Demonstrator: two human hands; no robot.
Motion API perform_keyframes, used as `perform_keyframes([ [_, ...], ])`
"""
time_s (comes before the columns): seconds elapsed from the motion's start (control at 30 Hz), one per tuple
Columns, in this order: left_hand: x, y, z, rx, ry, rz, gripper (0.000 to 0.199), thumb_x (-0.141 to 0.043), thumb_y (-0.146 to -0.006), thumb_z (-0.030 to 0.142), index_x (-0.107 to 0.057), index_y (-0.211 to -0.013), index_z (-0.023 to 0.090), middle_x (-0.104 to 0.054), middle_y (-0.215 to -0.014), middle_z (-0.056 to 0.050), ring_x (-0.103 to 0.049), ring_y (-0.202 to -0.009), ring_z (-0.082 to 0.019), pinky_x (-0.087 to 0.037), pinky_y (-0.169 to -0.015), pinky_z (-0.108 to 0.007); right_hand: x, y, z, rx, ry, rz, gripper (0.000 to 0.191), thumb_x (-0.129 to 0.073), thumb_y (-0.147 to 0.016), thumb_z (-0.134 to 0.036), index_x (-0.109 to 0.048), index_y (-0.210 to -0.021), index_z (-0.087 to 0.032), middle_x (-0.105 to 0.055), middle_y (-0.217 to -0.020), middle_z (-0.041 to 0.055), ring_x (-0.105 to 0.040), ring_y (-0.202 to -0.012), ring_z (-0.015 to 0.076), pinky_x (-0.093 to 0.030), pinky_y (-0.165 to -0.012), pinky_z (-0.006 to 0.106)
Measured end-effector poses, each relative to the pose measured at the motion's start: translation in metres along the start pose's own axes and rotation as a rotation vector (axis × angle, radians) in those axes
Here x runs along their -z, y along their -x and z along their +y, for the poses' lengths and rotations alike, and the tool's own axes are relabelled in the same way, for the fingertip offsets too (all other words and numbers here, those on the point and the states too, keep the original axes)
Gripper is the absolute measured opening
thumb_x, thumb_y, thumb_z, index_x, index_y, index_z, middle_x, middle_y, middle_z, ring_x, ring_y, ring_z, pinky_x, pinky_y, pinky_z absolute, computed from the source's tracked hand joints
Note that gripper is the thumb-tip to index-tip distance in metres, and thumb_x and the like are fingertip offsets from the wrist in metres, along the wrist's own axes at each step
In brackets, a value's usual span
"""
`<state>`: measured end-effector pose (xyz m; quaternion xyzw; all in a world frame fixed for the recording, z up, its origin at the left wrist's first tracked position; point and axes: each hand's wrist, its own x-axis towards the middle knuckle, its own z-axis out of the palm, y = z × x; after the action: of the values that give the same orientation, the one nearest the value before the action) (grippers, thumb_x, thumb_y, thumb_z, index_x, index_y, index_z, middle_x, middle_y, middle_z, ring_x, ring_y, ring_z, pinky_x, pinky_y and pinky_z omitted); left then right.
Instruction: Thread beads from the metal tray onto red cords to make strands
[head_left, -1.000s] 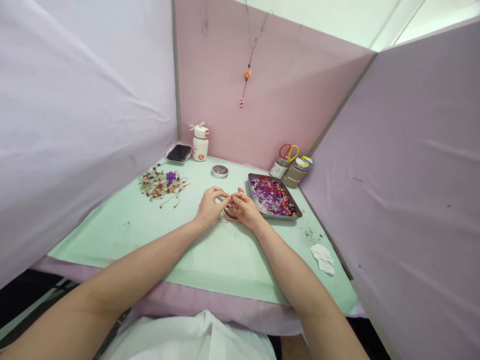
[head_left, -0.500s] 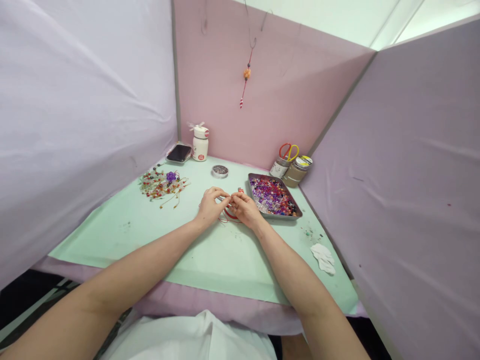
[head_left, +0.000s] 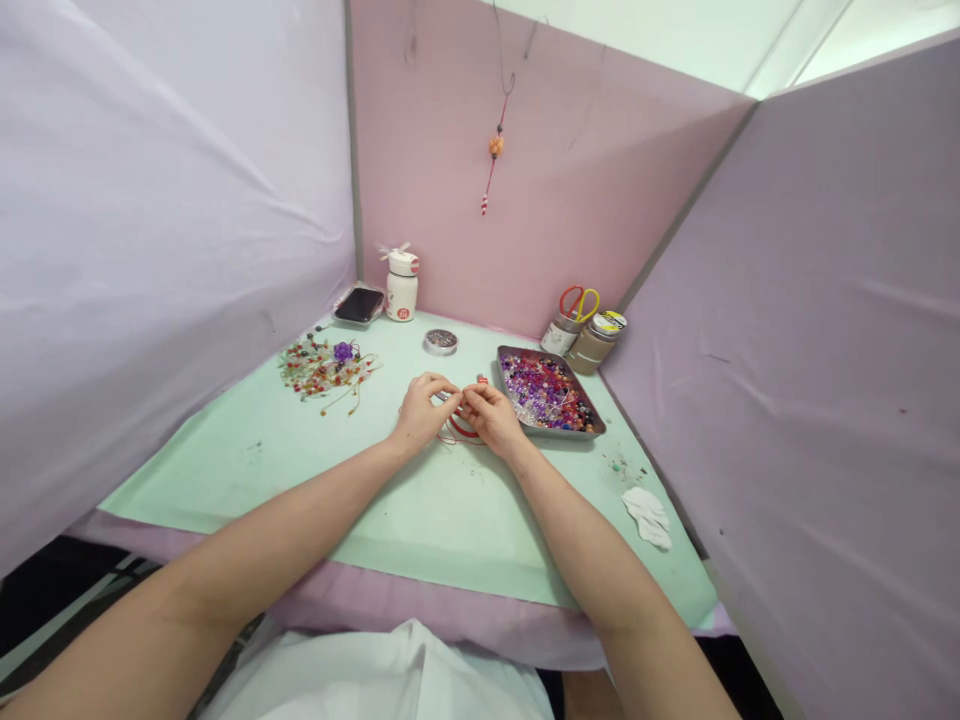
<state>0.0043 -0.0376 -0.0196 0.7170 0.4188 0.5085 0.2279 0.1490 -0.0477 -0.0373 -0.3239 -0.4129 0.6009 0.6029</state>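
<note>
While the head view holds almost unchanged from a second ago, suggesting slow, close work, left hand (head_left: 424, 410) and right hand (head_left: 491, 416) meet above the worktop (head_left: 405, 510), fingers pinched together, anything between them too small to tell. Smooth, looped red cord (head_left: 465, 432) below; just right, straight-sided metal tray (head_left: 562, 433), glossy round beads (head_left: 546, 390).

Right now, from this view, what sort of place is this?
Probably a bead-craft workstation: a shallow tray of loose beads and a heap of beaded strands lie on the green tabletop, and a beaded string hangs before the pink partition.
</note>
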Motion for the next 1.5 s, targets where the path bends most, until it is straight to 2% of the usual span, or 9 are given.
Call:
perform_keyframes([
  [0.17, 0.000, 0.000, 0.003, -0.006, 0.110, -0.012, 0.010, -0.059, -0.076, 0.024, -0.065, -0.071, 0.019, -0.065, -0.083, -0.004, -0.060, -0.083, -0.016, -0.047, -0.080, -0.029, -0.002, 0.002, -0.001, 0.016, 0.023, 0.024, 0.024, -0.080, -0.061, -0.034, -0.065, -0.072, -0.019, -0.057, -0.065, -0.0042, -0.051, -0.061, 0.0068, -0.049, -0.072, 0.025],
  [0.3, -0.002, 0.001, 0.003, 0.044, 0.173, -0.038, 0.011, -0.058, -0.075, 0.024, -0.066, -0.071, 0.018, -0.067, -0.077, -0.003, -0.061, -0.075, -0.015, -0.048, -0.073, -0.027, -0.003, 0.002, -0.002, 0.019, 0.046, 0.046, 0.026, -0.080, -0.060, -0.036, -0.065, -0.071, -0.019, -0.057, -0.066, -0.0033, -0.052, -0.062, 0.0077, -0.050, -0.072, 0.026],
  [0.57, -0.004, 0.002, -0.001, 0.167, 0.244, -0.061, 0.013, -0.059, -0.072, 0.026, -0.069, -0.074, 0.018, -0.072, -0.078, -0.004, -0.065, -0.074, -0.017, -0.050, -0.073, -0.029, -0.004, 0.002, 0.001, 0.054, 0.073, 0.073, 0.023, -0.079, -0.061, -0.036, -0.066, -0.070, -0.020, -0.061, -0.069, -0.0020, -0.054, -0.061, 0.0085, -0.051, -0.073, 0.027],
  [0.97, -0.004, 0.002, 0.001, 0.153, 0.259, -0.057, 0.013, -0.059, -0.072, 0.026, -0.069, -0.073, 0.018, -0.072, -0.077, -0.003, -0.065, -0.074, -0.017, -0.051, -0.074, -0.029, -0.001, -0.001, 0.004, 0.083, 0.183, 0.104, 0.022, -0.076, -0.064, -0.037, -0.066, -0.073, -0.019, -0.063, -0.070, -0.0012, -0.055, -0.062, 0.0094, -0.049, -0.069, 0.026],
  [1.17, -0.005, 0.002, 0.003, 0.168, 0.291, -0.055, 0.014, -0.059, -0.073, 0.029, -0.067, -0.074, 0.017, -0.071, -0.074, -0.003, -0.065, -0.073, -0.017, -0.051, -0.073, -0.029, -0.005, 0.000, 0.002, 0.068, 0.071, 0.103, 0.025, -0.078, -0.061, -0.038, -0.065, -0.073, -0.020, -0.059, -0.067, -0.0026, -0.053, -0.061, 0.0087, -0.050, -0.072, 0.027],
  [1.33, -0.004, 0.002, 0.002, 0.185, 0.310, -0.060, 0.015, -0.059, -0.073, 0.030, -0.066, -0.074, 0.017, -0.070, -0.075, -0.003, -0.064, -0.072, -0.016, -0.051, -0.072, -0.029, -0.006, 0.001, 0.003, 0.074, 0.069, 0.100, 0.024, -0.078, -0.062, -0.037, -0.064, -0.073, -0.020, -0.058, -0.068, -0.0030, -0.052, -0.061, 0.0082, -0.049, -0.069, 0.025],
  [1.43, -0.003, 0.000, 0.002, 0.207, 0.330, -0.053, 0.015, -0.061, -0.072, 0.032, -0.066, -0.074, 0.017, -0.069, -0.076, -0.003, -0.063, -0.074, -0.016, -0.050, -0.074, -0.030, -0.005, 0.001, -0.004, 0.125, 0.141, 0.108, 0.021, -0.075, -0.066, -0.037, -0.064, -0.073, -0.021, -0.058, -0.066, -0.0030, -0.052, -0.061, 0.0091, -0.048, -0.068, 0.026],
  [1.5, -0.003, -0.001, 0.003, 0.264, 0.395, -0.058, 0.016, -0.064, -0.070, 0.033, -0.065, -0.072, 0.017, -0.067, -0.075, -0.003, -0.063, -0.075, -0.016, -0.050, -0.075, -0.031, -0.002, 0.001, -0.017, 0.194, 0.256, 0.113, 0.018, -0.072, -0.069, -0.035, -0.064, -0.076, -0.021, -0.058, -0.065, -0.0030, -0.052, -0.061, 0.0101, -0.046, -0.067, 0.026],
])
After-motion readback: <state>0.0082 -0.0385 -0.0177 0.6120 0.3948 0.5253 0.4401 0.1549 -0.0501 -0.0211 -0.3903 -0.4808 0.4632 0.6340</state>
